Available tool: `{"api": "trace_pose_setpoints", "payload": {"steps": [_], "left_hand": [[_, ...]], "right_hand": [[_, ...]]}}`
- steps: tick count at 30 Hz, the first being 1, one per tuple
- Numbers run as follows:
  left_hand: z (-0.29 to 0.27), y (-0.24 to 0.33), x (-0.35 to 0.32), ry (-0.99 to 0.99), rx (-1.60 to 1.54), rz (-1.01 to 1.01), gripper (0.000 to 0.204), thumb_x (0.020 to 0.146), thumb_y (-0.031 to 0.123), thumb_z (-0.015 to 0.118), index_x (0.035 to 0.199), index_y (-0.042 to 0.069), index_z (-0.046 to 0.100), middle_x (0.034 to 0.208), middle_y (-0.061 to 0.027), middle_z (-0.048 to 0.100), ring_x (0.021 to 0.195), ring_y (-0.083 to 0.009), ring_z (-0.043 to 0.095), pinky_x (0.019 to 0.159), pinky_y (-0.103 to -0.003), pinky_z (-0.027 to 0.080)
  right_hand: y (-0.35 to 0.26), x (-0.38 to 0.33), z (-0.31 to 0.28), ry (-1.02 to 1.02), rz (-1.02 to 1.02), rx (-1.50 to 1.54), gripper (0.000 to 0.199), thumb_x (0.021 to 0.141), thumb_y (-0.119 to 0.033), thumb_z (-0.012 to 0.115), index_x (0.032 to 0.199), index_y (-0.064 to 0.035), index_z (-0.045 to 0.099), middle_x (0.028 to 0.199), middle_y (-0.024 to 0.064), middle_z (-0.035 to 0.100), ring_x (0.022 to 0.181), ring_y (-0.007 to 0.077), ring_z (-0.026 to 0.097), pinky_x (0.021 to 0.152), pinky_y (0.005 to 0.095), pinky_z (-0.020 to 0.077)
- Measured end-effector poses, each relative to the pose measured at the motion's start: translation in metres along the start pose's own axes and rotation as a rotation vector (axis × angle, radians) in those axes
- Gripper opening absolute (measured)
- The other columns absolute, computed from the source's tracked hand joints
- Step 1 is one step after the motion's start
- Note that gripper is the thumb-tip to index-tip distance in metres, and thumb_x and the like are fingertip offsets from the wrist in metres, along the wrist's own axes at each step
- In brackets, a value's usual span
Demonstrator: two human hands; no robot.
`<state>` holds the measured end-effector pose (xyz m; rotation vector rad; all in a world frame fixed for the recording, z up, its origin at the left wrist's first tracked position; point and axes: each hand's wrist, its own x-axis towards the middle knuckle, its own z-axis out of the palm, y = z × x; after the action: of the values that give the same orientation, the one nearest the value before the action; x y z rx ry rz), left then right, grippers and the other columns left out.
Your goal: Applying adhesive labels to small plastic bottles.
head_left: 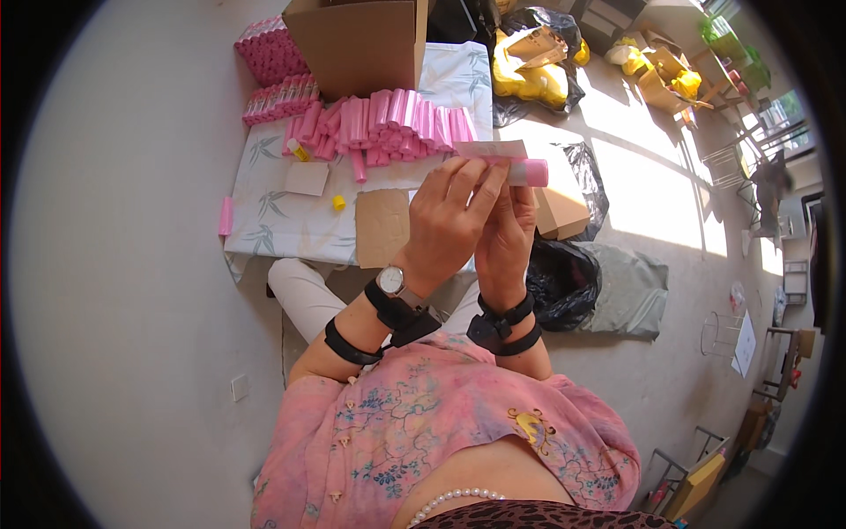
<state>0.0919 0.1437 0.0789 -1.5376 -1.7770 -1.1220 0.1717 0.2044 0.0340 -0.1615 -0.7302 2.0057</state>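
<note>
A pink roll (534,173) with a pale paper label (493,150) on it is held up beyond the table's right front part. My left hand (448,212) pinches at the label, its fingers closed. My right hand (507,238) grips the roll from below, its fingers partly hidden behind the left hand. One edge of the label stands up off the roll. On the table lie an uncapped glue stick (300,152), its yellow cap (338,203), a small stack of pale paper (307,177) and a flat piece of cardboard (381,227).
A heap of pink rolls (388,123) covers the table's middle, with an open cardboard box (357,48) behind it. Labelled rolls (280,99) are stacked at the far left. A lone roll (226,216) is at the left edge. Black bags (564,282) stand right of the table.
</note>
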Motion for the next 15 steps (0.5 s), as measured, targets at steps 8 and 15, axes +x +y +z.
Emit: {"api": "trace_pose_setpoints", "payload": {"steps": [8,15], "left_hand": [[0.000,-0.006,0.006,0.006,-0.014,-0.008,0.047,0.077,0.004,0.073,0.123,0.008,0.074,0.110,-0.0067,0.066,0.101,-0.0274,0.064,0.084,-0.040,0.057],[0.003,-0.005,0.007,-0.059,-0.129,-0.099,0.042,0.081,0.002,0.071,0.122,0.010,0.075,0.112,-0.0085,0.065,0.104,-0.0288,0.065,0.086,-0.040,0.056]], "right_hand": [[-0.003,0.006,-0.004,-0.015,0.030,-0.014,0.036,0.106,-0.007,0.059,0.141,-0.0036,0.055,0.132,0.0066,0.066,0.121,0.0144,0.063,0.101,0.0292,0.0525],[-0.003,0.010,-0.010,0.035,0.023,-0.085,0.034,0.106,-0.008,0.060,0.140,-0.0043,0.056,0.133,0.0063,0.065,0.119,0.0143,0.064,0.100,0.0293,0.0535]]}}
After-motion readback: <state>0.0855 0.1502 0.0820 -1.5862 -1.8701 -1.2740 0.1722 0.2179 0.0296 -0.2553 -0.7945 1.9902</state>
